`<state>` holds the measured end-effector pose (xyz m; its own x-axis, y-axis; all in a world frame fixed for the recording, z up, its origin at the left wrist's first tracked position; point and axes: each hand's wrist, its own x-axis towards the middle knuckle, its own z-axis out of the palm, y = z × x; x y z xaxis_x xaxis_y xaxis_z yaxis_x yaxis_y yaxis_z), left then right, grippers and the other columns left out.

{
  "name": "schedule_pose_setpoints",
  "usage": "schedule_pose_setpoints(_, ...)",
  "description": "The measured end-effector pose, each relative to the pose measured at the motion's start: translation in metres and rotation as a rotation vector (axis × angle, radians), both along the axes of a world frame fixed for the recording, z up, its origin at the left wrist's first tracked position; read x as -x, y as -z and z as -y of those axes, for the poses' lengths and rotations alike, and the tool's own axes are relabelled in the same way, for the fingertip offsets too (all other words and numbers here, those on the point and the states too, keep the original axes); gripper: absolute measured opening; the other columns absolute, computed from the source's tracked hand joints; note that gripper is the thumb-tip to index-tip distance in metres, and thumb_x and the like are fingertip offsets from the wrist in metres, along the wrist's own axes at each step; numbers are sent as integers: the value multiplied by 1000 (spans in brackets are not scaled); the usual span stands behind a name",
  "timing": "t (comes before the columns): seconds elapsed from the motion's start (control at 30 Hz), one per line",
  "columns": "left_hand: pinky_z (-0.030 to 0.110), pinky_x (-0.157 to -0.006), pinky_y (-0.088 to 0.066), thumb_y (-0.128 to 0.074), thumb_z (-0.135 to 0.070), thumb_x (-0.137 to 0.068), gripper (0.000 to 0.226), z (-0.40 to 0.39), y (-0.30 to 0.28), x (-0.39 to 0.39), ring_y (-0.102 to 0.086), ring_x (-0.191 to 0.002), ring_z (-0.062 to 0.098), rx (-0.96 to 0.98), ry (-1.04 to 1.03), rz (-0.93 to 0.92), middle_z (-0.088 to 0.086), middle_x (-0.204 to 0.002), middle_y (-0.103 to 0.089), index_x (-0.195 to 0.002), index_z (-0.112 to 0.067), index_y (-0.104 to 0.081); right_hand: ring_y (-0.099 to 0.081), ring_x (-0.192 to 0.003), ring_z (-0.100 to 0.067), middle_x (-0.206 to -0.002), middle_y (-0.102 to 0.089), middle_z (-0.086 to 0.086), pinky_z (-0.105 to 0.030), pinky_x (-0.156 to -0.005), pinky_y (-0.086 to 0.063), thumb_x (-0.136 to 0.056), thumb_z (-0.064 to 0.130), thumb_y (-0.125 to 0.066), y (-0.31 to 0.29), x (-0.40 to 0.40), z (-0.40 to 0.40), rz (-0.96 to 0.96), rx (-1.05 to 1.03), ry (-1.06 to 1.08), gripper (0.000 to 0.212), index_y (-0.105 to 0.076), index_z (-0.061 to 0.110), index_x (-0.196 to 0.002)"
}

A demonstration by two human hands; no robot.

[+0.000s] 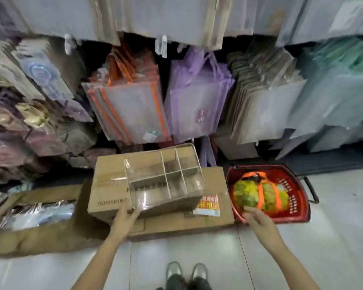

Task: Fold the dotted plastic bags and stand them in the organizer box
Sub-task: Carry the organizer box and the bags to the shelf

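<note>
Left hand [127, 214], fingers straight, touches the clear box's [164, 176] near edge. Right hand [258, 221] reaches, fingers loose, over the red basket's [298, 208] rim

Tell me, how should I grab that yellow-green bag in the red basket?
Grip the orange straps bunched at the top of the bag, coming straight down from above. The basket walls ring the bag on every side, so only the top is open, and the straps stick up as a ready handle. The right hand is already near its front edge.
</note>
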<state>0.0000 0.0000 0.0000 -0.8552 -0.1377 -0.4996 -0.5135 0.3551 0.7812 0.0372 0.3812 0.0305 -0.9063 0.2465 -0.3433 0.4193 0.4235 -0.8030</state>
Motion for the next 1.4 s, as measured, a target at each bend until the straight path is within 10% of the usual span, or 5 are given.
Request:
schedule_pose_setpoints(0.23, 48, -97, -46, -44, -36, -99, 63, -13, 28, 48, -52, -118, 38, -290, -293, 309, 16, -144, -41, -150, -28, -8, -57, -80, 19, -93, -63, 13, 3, -68, -39, -91, 5, -58, 1, -1, 16, 17, 57, 65, 16, -63, 12, -105)
schedule_pose_setpoints(0.63, 43, -93, -50, -47, -9, -96, 60, -72, 41, 39, -64, -100, 25, -709, -502, 208, 14, -117, -56, -146, -34, -26, -56, -94, -21, -104, -62, -12, -19, -78, -44, -92, 2, -54, -3, -34, -23, 84, 156, 282, 22, -60, -1, -113)
schedule_pose_setpoints(1.0, 34, -78, -59, -53, -23, -94, 50, -276, -11, 40, -69, -93, 27, -739, -169, 128, 14, -146, -38, -138, -38, -35, -60, -94, -23, -104, -65, -11, -32, -88, -45, -93, 2, -50, -22, -82, -170, -18, 199, 535, 19, -61, 12, -105)
schedule_pose_setpoints(1.17, 30, -71, -59, -50, -26, -96, 47, -398, -31, 38, -72, -69, 21, -749, -47, 121, 22, -113, -60, -139, -33, -33, -62, -91, -20, -101, -67, -8, -36, -91, -46, -95, 11, -52, -23, -124, -264, -51, 195, 715, 16, -61, 19, -106)
schedule_pose_setpoints(1.4, 37, -74, -60, -46, -23, -98, 34, -545, -30, 49, -72, -75, 23, -739, 101, 163, 23, -145, -35, -131, -32, -43, -63, -86, -11, -93, -68, 1, -31, -87, -46, -94, 17, -54, -21, -173, -381, -118, 179, 1004, 16, -61, 31, -96)
